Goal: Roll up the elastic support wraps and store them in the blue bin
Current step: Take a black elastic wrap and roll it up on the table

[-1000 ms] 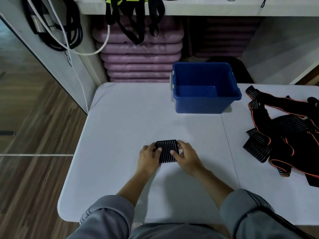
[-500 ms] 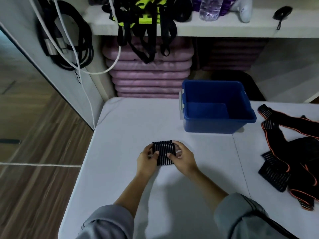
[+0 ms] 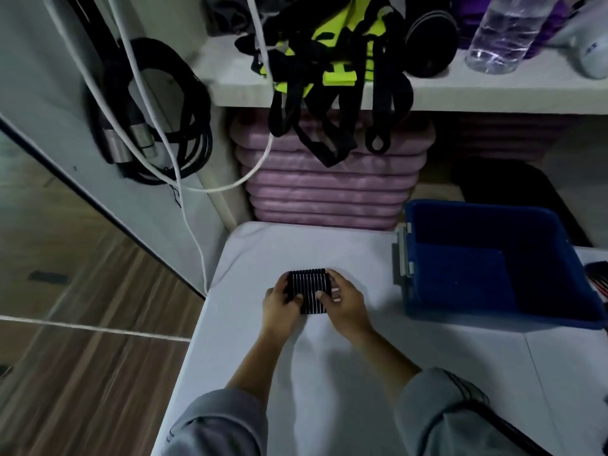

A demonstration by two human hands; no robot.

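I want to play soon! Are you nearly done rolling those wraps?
Not yet. One black wrap looks rolled, gripped by the left hand and right hand. The blue bin looks empty, so it goes in next. At the right edge another wrap waits.

Over the counter [image 3: 329, 373] before me is the rolled wrap [image 3: 307, 289], my left hand [image 3: 281, 307] at its left side, my right hand [image 3: 343, 306] at its right. The bin [image 3: 493, 320] stands on the counter further right. Stacked mats [image 3: 329, 192] lie behind the counter, under a shelf [image 3: 477, 93].
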